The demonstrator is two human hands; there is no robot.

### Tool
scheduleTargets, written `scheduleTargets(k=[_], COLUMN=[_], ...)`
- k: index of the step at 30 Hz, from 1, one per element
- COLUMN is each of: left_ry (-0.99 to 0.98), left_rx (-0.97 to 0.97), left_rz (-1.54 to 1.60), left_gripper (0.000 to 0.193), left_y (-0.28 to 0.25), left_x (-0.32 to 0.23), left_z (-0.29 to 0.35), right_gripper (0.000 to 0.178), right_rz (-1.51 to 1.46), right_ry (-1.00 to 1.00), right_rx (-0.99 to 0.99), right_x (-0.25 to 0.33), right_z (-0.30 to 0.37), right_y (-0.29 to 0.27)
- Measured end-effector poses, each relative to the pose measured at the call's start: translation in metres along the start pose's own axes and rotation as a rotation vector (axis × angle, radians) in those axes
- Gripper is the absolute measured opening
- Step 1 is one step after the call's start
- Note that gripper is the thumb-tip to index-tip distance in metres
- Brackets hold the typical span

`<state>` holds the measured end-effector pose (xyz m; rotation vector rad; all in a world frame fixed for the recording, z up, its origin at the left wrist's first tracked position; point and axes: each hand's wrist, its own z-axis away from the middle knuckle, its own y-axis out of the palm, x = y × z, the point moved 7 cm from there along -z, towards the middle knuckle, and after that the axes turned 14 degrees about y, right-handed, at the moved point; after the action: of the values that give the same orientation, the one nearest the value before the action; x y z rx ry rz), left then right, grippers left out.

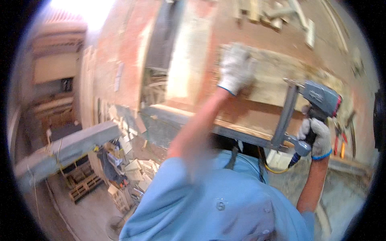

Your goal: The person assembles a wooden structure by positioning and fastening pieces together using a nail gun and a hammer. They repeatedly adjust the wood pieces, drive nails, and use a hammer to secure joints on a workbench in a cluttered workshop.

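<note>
My right hand (pixel 318 138), in a white knit glove with a blue cuff, is wrapped round the black handle of a pneumatic nail gun (pixel 321 97). The tool has a grey head and a long, straight nail magazine on its left. A yellow air hose (pixel 277 171) runs from below the grip. At the left end of a pale, stained wooden board (pixel 277 76), my gloved left hand (pixel 237 66) lies on or just above the wood. Motion blurs its fingers, so I cannot make out their shape or a hold. The nail gun's nose is near the board's right part.
Wood offcuts (pixel 277 16) lie at the bench's far side. Pliers with orange handles (pixel 343 144) rest at the right. A grey beam (pixel 80 140) juts out at the left, above scattered wood scraps (pixel 140 170) and a pallet (pixel 86 186) on the floor.
</note>
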<state>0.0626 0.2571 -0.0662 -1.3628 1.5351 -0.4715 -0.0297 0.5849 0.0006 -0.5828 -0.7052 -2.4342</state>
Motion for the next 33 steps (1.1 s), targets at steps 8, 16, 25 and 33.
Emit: scheduleTargets(k=[8,16,25,33], left_ry=[-0.589,-0.833,-0.784,-0.557], left_rx=[0.665,0.417,0.184,0.298], left_rz=[1.669,1.971,2.218,0.849], left_gripper=[0.05,0.075,0.085,0.056], left_y=[-0.065,-0.178,-0.252,-0.286], left_x=[-0.174,-0.112,-0.074,0.084], left_z=[0.124,0.206,0.215,0.248], right_gripper=[0.056,0.055,0.056,0.044], right_rz=[-0.009,0.077,0.031,0.113], right_ry=[-0.141,-0.088,-0.181,-0.42], right_rx=[0.14,0.283,0.357,0.33], right_x=[0.013,-0.042,-0.034,0.02], right_z=[0.024,-0.027,-0.033,-0.019], right_y=[0.096,0.241,0.326,0.337])
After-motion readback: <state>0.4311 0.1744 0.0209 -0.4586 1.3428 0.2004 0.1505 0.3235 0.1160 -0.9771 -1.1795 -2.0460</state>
